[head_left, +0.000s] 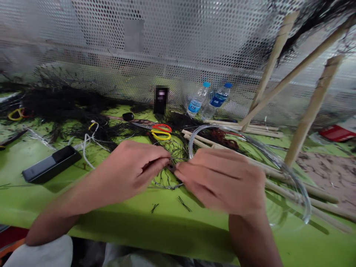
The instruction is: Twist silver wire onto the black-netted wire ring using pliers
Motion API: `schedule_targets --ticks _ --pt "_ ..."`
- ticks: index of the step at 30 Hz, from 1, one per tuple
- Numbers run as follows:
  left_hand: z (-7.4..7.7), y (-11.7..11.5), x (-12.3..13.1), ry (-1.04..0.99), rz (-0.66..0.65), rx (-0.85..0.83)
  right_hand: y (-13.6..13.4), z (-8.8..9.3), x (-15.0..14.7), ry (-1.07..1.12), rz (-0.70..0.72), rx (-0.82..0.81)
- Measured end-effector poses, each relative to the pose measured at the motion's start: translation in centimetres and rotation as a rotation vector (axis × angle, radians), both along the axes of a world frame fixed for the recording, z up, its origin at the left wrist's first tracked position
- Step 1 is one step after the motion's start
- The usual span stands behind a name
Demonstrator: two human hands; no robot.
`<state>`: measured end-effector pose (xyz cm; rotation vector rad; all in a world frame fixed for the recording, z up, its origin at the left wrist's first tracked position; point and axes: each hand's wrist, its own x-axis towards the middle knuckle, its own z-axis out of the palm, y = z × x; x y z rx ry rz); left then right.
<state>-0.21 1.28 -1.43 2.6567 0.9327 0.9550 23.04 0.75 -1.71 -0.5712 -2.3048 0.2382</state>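
My left hand (136, 170) and my right hand (222, 180) meet over the table, fingertips nearly touching. Both are closed in a pinch on a small dark piece (171, 168), with thin dark branching strands (167, 180) spreading out beneath and behind it. The fingers cover most of the pinched spot, so its exact kind is hidden. Just beyond my hands lie scissors (161, 132) with red and yellow handles. Two short crossed black strands (184, 204) rest on the green table (125, 222) in front.
Coiled clear tubing (278, 163) and wooden poles (308, 191) lie right, with upright poles (314, 111) behind. Two water bottles (196, 104) stand by the perforated metal panel (167, 52). Left are a dark grey device (51, 165), white cord (87, 144) and black fibre (63, 105).
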Motion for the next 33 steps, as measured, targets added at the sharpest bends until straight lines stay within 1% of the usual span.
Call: schedule_targets --ticks 3,8,14,16,20,22,24,26,28,30,32,33 --pt "-0.1 -0.5 -0.1 -0.008 0.043 0.046 0.8 0.5 0.3 -0.001 -0.053 0.121" --pt "-0.2 -1.3 -0.1 -0.043 0.091 0.17 1.6 0.4 -0.4 0.079 -0.015 0.014" --pt "0.0 -1.5 -0.4 -0.024 0.126 0.232 1.3 0.2 -1.2 0.189 -0.011 -0.115" --pt "-0.2 -1.4 -0.5 -0.027 0.129 0.29 1.3 0.4 -1.3 0.225 -0.013 -0.248" --pt "-0.5 -1.3 -0.7 0.005 0.084 0.375 0.9 1.0 -1.3 0.309 0.021 -0.666" --pt "-0.5 -1.3 -0.7 0.054 0.054 0.404 0.8 1.1 -1.2 0.341 0.043 -0.831" --pt "-0.6 -1.4 -0.7 0.097 0.034 0.422 0.9 1.2 -1.2 0.336 0.054 -0.947" --pt "-0.6 -1.5 -0.7 0.131 0.032 0.414 1.1 1.0 -1.1 0.318 0.078 -1.02" --pt "-0.5 -1.6 -0.6 0.147 0.036 0.39 1.4 0.9 -1.1 0.311 0.106 -1.047" --pt "-0.4 -1.6 -0.6 0.146 0.034 0.354 1.6 0.8 -1.0 0.317 0.118 -1.021" --pt "-0.3 -1.8 -0.7 0.146 0.024 0.313 1.5 0.8 -1.1 0.294 0.11 -0.939" --pt "-0.2 -1.9 -0.7 0.147 0.016 0.291 1.4 0.8 -1.1 0.265 0.107 -0.867"
